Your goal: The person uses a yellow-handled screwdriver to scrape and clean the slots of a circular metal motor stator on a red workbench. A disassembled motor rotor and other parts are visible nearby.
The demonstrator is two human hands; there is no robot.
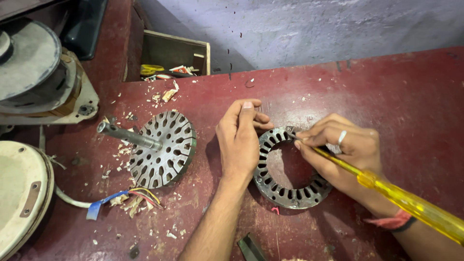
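A dark slotted metal stator ring (285, 192) lies flat on the red worktop (396, 96). My left hand (239, 140) presses down on its left rim, fingers curled over the upper edge. My right hand (343, 150), with a ring on one finger and a red thread at the wrist, grips a yellow-handled screwdriver (411, 203) like a pen. The screwdriver's metal tip touches the upper rim of the ring near the slots.
A round slotted rotor with a steel shaft (162, 145) lies left of my left hand. Coloured wires (125, 197) and scraps litter the surface. A cream fan cover (19, 193) and grey motor housing (38, 72) sit far left. An open wooden box (174, 55) stands behind.
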